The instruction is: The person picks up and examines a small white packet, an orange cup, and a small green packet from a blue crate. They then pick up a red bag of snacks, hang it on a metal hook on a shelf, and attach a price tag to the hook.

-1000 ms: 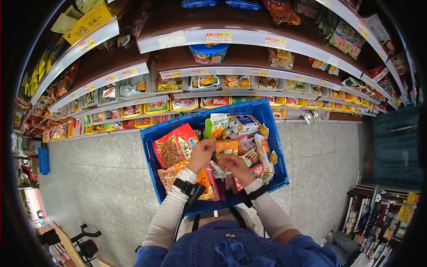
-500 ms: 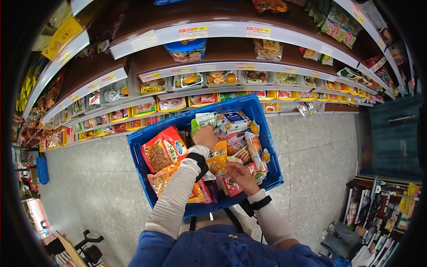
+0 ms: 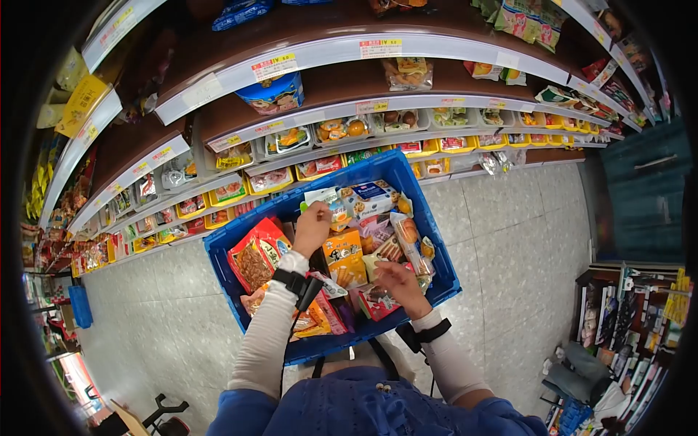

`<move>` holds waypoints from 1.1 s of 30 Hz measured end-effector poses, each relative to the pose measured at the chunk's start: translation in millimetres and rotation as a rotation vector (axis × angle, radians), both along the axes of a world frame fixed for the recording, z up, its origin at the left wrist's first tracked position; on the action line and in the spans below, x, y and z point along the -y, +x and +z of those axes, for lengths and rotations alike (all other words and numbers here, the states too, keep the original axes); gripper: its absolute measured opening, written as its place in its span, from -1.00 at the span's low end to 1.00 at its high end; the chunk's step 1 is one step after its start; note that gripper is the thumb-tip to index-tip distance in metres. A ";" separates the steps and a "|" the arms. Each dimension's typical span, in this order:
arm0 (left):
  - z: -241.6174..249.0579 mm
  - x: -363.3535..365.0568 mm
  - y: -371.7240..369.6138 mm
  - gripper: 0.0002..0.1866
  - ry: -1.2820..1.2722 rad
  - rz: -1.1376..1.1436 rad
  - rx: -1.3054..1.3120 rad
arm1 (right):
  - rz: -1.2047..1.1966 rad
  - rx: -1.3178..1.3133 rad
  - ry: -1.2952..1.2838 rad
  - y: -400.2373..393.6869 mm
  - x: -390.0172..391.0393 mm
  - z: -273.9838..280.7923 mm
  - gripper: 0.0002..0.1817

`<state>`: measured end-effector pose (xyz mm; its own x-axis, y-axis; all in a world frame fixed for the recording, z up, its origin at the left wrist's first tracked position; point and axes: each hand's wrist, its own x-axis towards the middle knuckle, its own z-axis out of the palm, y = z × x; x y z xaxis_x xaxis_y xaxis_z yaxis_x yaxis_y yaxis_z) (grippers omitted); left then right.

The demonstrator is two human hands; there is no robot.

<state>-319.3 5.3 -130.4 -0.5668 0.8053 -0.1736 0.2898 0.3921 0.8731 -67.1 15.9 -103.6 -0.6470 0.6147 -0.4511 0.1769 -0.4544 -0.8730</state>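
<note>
A blue plastic crate [image 3: 280, 195] full of packaged snacks is in front of me. My left hand [image 3: 313, 228] is over its far left part, fingers curled against a white-and-green snack bag [image 3: 321, 197]; the fingertips are partly hidden. My right hand [image 3: 404, 286], fingers loosely apart, hovers over packets at the near right and holds nothing. Between the hands lies an orange snack pack [image 3: 345, 258]. A red bag [image 3: 256, 254] fills the left side. Farther back is a blue-and-white cookie pack [image 3: 369, 199], with a long clear packet [image 3: 411, 243] at the right.
Store shelves [image 3: 320, 59] with price tags curve across the far side, holding a blue tub [image 3: 273, 94] and rows of packaged food. Grey tiled floor [image 3: 509, 240] surrounds the crate. At lower right a person [image 3: 582, 374] is beside another shelf.
My left hand has moved left and slightly nearer to me along the white-and-green bag. My right hand has shifted slightly right. The view has turned a little, shifting the shelves left.
</note>
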 end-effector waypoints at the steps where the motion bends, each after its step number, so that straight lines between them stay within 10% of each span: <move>1: 1.9 4.2 -2.1 -0.88 0.012 0.003 0.138 | -0.033 0.036 -0.024 -4.5 -2.7 5.7 -0.69; 9: 87.4 45.9 29.3 -0.91 0.042 -0.031 0.804 | -0.132 -0.049 -0.065 -47.3 -1.7 69.0 -0.58; 33: 126.3 109.0 41.1 -0.80 0.293 -0.109 0.791 | -0.080 -0.137 0.006 -61.1 38.1 109.5 -0.63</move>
